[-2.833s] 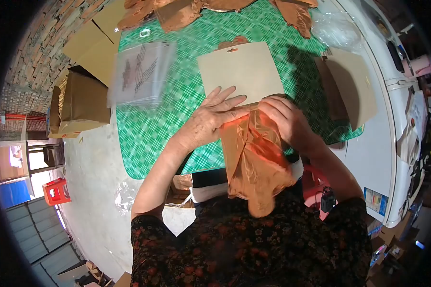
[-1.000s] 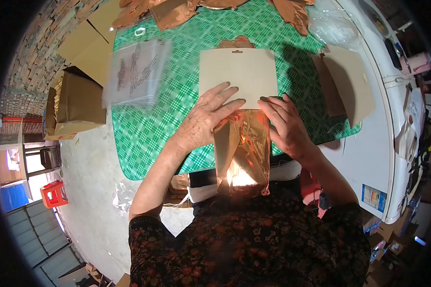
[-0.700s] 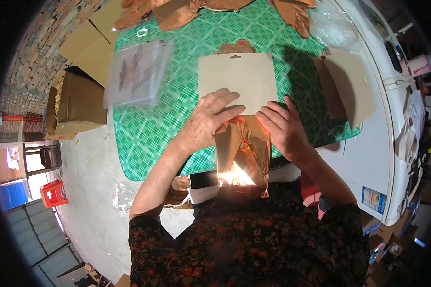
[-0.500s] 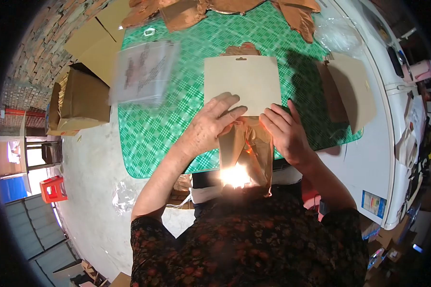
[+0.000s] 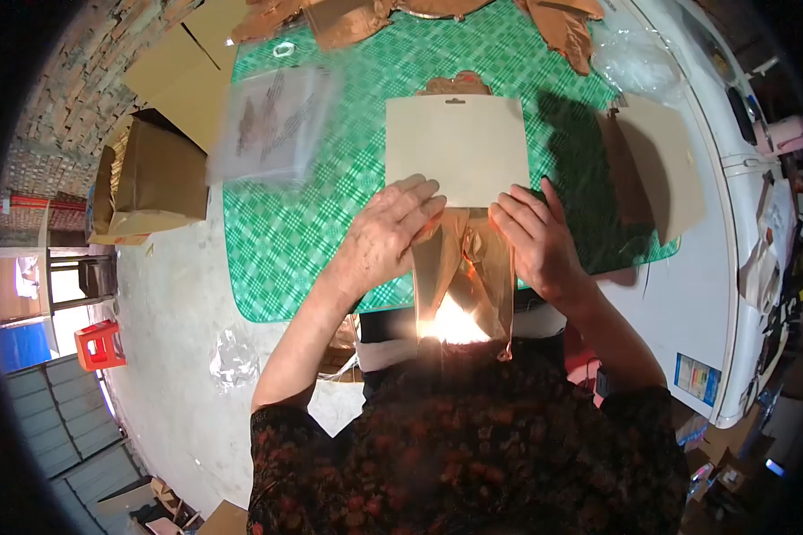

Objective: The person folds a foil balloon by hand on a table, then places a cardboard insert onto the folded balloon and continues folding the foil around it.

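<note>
Pressing, in the head view, on the near edge of a beige card point(image 5: 455, 147) with both hands, the left hand point(image 5: 379, 239) at its near left corner and the right hand point(image 5: 537, 242) at its near right one. Lying flat on the green checked worktop point(image 5: 281, 267), slot towards the far side. Meeting the card's near edge there: the far end of a shiny copper-coloured foil piece point(image 5: 439, 254), creased, and hanging loose past the worktop's near edge towards the person's body. On each hand, fingers close together over or beside the join; impossible to tell of a pinch, with both thumbs partly hidden. Seemingly partway along, by judgement: card and foil already brought edge to edge and roughly lined up, but no fastening visible at the join and the foil's near part loose. Just beyond the card's far edge, peeking out, a small copper-coloured piece point(image 5: 459, 85). On the left, a stack of clear plastic sleeves point(image 5: 272, 125), near a small white ring point(image 5: 284, 50). Along the far edge, more crumpled copper-coloured foil point(image 5: 346, 20); at far right, clear plastic film point(image 5: 633, 61). On the right, another beige card sheet point(image 5: 665, 156). Off to the left, a cardboard box point(image 5: 162, 178) and a red stool point(image 5: 89, 332).
</note>
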Tool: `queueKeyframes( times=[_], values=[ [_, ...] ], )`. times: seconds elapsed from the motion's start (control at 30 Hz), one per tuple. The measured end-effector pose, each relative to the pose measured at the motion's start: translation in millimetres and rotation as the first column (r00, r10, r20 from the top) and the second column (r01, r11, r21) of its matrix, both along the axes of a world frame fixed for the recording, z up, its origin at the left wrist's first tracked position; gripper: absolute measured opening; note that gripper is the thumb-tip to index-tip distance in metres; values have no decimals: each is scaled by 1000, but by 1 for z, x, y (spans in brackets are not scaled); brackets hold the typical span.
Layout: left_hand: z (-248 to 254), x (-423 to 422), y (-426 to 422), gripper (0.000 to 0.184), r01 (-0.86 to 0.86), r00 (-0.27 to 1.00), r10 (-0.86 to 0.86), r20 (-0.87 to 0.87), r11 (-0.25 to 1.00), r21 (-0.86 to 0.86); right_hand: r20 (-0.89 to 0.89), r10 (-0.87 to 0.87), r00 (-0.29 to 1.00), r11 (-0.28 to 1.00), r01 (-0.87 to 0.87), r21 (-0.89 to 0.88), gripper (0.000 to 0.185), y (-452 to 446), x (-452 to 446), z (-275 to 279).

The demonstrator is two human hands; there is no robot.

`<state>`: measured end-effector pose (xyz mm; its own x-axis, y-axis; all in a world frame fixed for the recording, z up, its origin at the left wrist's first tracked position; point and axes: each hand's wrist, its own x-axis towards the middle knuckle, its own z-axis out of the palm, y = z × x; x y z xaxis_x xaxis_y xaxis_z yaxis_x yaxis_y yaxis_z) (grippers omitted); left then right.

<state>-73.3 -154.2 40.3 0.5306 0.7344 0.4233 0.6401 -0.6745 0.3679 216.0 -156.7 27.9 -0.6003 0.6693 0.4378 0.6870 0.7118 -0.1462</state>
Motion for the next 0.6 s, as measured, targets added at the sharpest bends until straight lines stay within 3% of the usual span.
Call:
queueKeyframes(
  times=[0.23,0.6],
  values=[
    [0,-3,-2,46,17,1000,-15,22,996,-85,-25,15,1000,997,-17,-74,35,2,3,4],
    [7,-3,15,32,51,977,3,211,967,-250,-192,103,976,974,-139,-181,23,33,11,15]
  ],
)
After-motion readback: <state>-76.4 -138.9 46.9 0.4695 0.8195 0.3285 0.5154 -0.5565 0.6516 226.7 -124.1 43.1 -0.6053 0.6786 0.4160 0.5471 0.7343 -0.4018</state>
